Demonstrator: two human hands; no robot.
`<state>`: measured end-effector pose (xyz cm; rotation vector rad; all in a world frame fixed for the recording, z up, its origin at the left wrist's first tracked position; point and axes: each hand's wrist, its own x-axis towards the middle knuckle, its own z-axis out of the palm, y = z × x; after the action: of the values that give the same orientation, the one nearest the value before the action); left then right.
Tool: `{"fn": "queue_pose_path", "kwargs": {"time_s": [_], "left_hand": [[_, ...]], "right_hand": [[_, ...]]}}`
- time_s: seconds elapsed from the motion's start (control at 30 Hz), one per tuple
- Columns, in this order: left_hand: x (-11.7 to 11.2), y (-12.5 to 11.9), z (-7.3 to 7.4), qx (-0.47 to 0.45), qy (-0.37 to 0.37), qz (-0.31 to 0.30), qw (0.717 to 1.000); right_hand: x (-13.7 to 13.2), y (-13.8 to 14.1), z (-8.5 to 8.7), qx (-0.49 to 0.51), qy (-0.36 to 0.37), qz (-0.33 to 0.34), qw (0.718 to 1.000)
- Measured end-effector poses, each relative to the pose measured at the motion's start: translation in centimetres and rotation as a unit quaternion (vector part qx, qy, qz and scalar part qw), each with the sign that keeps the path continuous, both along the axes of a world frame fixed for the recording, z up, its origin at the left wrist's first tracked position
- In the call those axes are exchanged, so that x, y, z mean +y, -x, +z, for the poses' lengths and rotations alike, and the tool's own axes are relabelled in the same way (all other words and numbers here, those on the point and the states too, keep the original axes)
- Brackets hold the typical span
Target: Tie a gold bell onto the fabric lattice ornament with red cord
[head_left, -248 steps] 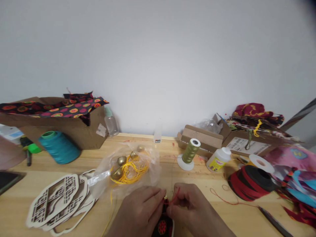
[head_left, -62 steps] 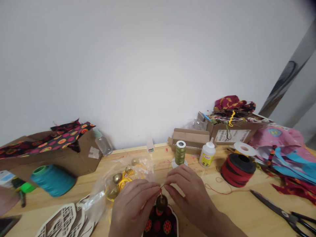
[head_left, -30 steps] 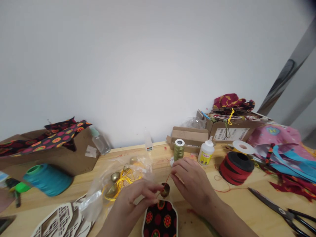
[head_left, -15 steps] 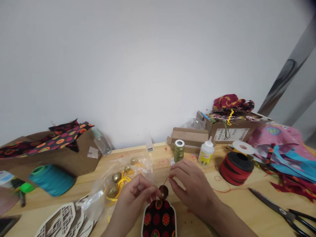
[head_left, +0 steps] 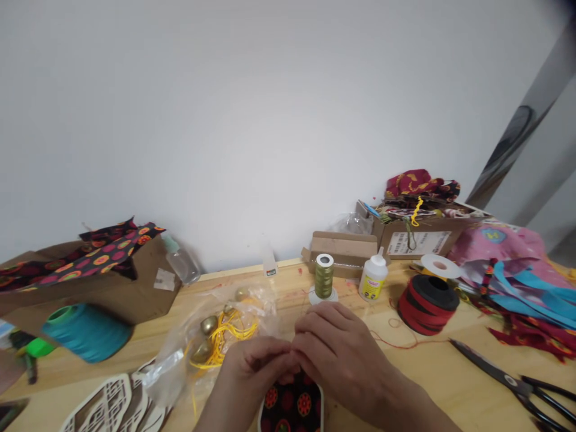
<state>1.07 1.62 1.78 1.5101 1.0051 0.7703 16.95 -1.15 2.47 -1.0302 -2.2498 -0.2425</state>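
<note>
My left hand [head_left: 258, 372] is closed in a pinch, its thumb and fingertips meeting my right hand just above a black fabric-covered panel [head_left: 292, 411]. The panel has red and orange flower patterns, a pale edge and rounded corners. My right hand [head_left: 344, 357] curls over the same spot with its fingers bent together. It pinched a red thread a moment ago; that grip is now hidden behind the fingers. The small round brass bell at the panel's top is covered by my hands. What my left fingertips hold cannot be made out.
A plastic bag [head_left: 173, 366] with brass bells and yellow cord lies left, near a teal thread cone [head_left: 87, 333] and wooden cutouts [head_left: 105, 405]. Ahead stand an olive thread spool [head_left: 324, 279] and a glue bottle [head_left: 373, 277]. At right are a red ribbon roll [head_left: 425, 309] and scissors [head_left: 508, 381].
My right hand has moved left and down until its fingers meet my left hand. The bell and the thread between the hands have gone out of sight behind them.
</note>
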Motion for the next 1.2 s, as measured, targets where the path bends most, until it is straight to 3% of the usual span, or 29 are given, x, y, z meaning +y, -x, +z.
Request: {"fn": "queue_pose_path", "kwargs": {"time_s": [0.07,0.17,0.3,0.43,0.6,0.7,0.87,1.0,1.2], "left_hand": [[0.1,0.0,-0.2,-0.016,0.015,-0.005,1.000],[0.6,0.3,-0.8,-0.096,0.092,0.039,0.990],[1.1,0.8,-1.3,-0.127,0.136,0.073,0.980],[0.9,0.8,-0.9,-0.072,0.130,0.066,0.987],[0.3,0.2,-0.3,-0.032,0.074,0.002,0.997],[0.2,0.2,-0.4,-0.039,0.066,0.004,0.997],[0.7,0.6,-0.9,-0.087,0.101,0.028,0.991],[0.9,0.9,-1.0,-0.086,0.102,0.030,0.991],[0.8,1.0,-0.8,-0.081,0.112,0.037,0.990]], "right_hand": [[0.1,0.1,-0.1,0.046,0.002,-0.007,0.999],[0.4,0.1,-0.2,0.119,0.018,-0.030,0.992],[0.7,0.0,-0.3,0.136,0.040,-0.036,0.989],[0.5,0.2,-0.3,0.103,0.031,-0.023,0.994],[0.3,0.4,-0.3,0.068,0.014,-0.011,0.998],[0.3,0.3,-0.4,0.122,0.031,0.007,0.992],[0.5,0.2,-1.1,0.283,0.118,-0.015,0.952],[0.8,0.4,-1.8,0.272,0.189,0.007,0.944],[0.9,0.3,-1.5,0.250,0.162,-0.004,0.954]]}}
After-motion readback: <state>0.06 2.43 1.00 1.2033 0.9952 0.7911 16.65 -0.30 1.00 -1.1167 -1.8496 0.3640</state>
